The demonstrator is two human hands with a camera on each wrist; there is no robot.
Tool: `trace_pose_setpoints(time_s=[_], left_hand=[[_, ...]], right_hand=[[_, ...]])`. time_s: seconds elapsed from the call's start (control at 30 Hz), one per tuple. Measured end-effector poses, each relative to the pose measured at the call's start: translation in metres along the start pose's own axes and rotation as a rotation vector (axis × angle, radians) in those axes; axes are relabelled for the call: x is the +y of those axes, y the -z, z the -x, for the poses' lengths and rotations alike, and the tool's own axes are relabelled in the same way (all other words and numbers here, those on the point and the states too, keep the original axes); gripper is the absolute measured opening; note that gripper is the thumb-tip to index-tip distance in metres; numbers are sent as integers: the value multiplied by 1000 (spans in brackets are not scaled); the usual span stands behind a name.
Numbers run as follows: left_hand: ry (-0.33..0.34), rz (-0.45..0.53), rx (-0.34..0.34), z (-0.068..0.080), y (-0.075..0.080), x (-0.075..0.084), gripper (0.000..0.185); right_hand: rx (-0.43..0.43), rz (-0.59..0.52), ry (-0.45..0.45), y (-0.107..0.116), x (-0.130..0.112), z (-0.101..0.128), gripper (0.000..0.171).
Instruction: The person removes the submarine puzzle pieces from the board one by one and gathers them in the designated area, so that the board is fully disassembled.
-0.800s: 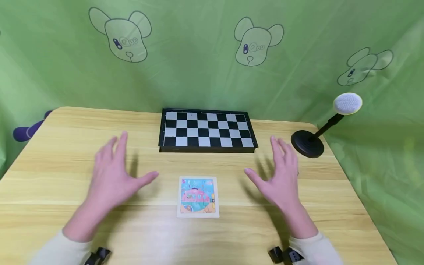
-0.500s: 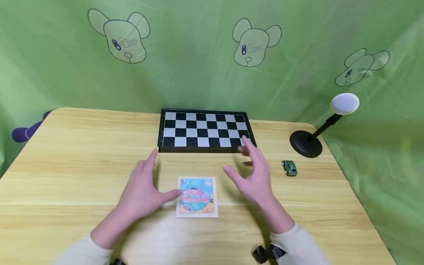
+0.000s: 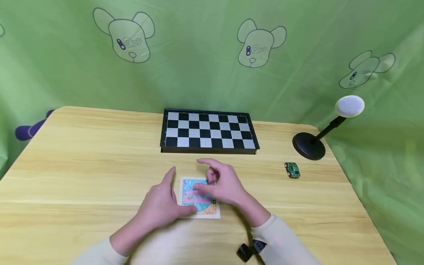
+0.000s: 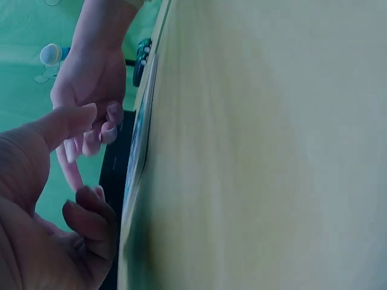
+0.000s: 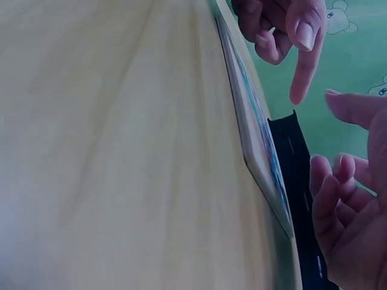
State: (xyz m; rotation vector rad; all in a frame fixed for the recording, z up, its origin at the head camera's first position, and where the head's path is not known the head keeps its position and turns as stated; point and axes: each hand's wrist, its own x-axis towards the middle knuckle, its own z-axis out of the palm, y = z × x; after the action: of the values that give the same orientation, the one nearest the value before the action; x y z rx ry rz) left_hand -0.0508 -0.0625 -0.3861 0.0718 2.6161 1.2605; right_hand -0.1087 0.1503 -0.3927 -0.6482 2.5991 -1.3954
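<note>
A small square picture puzzle [image 3: 209,210] with a white border, showing a pink and blue undersea scene, lies flat on the table. My left hand [image 3: 160,204] hovers at its left side, thumb reaching over the lower part of the picture. Over the upper right part is my right hand [image 3: 228,185], its index finger extended and the other fingers curled in. In the left wrist view, both hands show above the puzzle's edge [image 4: 144,133] with nothing held. The right wrist view likewise shows a gap between the right fingers [image 5: 326,208] and the puzzle.
Behind the puzzle lies a black-and-white chessboard [image 3: 210,130]. A green toy car [image 3: 292,170] stands to the right, before a black stand [image 3: 308,146] with a round white head [image 3: 350,106]. A green curtain [image 3: 198,55] hangs behind the table.
Both hands have moved inward from wide apart until they overlap the puzzle in the head view. The right fingers have curled, and the toy car, hidden at first, now shows.
</note>
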Motion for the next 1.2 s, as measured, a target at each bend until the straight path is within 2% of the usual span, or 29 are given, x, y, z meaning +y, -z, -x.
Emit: trace_pose_setpoints(time_s=[0.23,0.47,0.9,1.2], left_hand=[[-23,8,-55,0,-7,-4,128],[-55,0,-68,-1,-9,-10,121],[-84,8,-76,0,-10,-14,114],[-87,4,-78,-1,-12,-12,115]], right_hand=[[-189,56,-18,-8,-1,-8,52],[-290,163,-5,-13,-3,-13,47],[-375,189,-36,-12,-8,-23,35],[-356,92,-93,-15,-8,-24,35]])
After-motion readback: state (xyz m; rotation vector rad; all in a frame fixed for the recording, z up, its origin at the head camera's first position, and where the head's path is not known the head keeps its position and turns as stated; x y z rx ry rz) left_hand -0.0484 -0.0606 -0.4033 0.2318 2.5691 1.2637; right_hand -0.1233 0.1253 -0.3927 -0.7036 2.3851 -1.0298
